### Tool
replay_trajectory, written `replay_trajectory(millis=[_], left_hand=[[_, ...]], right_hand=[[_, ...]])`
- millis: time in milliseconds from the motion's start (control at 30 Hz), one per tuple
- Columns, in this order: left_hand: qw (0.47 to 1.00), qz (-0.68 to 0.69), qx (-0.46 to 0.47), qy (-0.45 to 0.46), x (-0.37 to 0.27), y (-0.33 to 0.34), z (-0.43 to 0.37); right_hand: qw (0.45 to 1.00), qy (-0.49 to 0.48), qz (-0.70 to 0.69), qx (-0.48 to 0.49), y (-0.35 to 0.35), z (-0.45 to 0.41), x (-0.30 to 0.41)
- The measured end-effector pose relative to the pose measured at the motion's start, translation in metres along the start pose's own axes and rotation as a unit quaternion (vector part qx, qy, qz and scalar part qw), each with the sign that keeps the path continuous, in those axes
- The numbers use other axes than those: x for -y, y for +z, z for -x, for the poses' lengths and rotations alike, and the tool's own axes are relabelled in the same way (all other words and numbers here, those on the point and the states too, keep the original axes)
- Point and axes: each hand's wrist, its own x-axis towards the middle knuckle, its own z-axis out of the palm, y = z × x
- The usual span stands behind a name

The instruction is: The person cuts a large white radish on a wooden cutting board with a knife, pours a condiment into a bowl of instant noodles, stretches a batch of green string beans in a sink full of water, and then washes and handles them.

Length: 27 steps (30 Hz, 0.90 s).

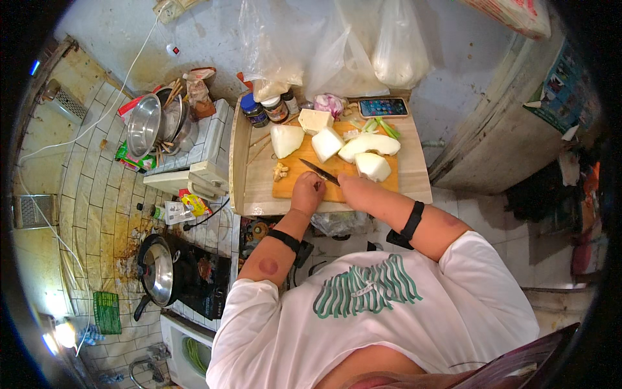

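Observation:
My right hand (354, 188) grips a dark-bladed knife (317, 170) above the wooden cutting board (286, 191), its tip pointing away to the left. Curled near the board's front edge is my left hand (308, 189), beside the blade; something small and dark shows at its fingers, too small to name. Left of the blade lies a piece of ginger (280, 171). Thick white chunks, apparently winter melon, lie behind the knife: a left chunk (286, 141), a middle chunk (327, 145), a long curved slice (370, 147) and a right chunk (373, 167). A pale block (316, 120) touches the middle group.
Cut scallions (371, 125), a purple-skinned bulb (329, 104), a phone (383, 108) and lidded jars (254, 111) line the back. Plastic bags (401, 48) hang above. To the left stand metal bowls (145, 125) and a pan (158, 272) on a black cooktop (206, 277).

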Motion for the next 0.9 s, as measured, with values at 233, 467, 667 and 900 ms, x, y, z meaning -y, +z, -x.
replay_trajectory(millis=[233, 467, 667, 900], left_hand=[[0.999, -0.013, 0.003, 0.032, 0.009, 0.002, 0.005], [0.998, 0.059, 0.014, -0.03, 0.008, -0.013, 0.015], [0.999, 0.041, -0.016, 0.004, 0.009, -0.01, 0.015], [0.996, -0.01, -0.042, 0.074, 0.003, -0.017, 0.012]], right_hand=[[0.999, 0.027, -0.028, -0.028, 0.019, -0.024, 0.005], [0.998, -0.013, -0.047, -0.037, 0.011, -0.018, 0.002], [1.0, -0.02, -0.007, 0.004, 0.011, -0.01, 0.003], [0.998, -0.046, -0.019, -0.046, 0.022, -0.014, -0.002]])
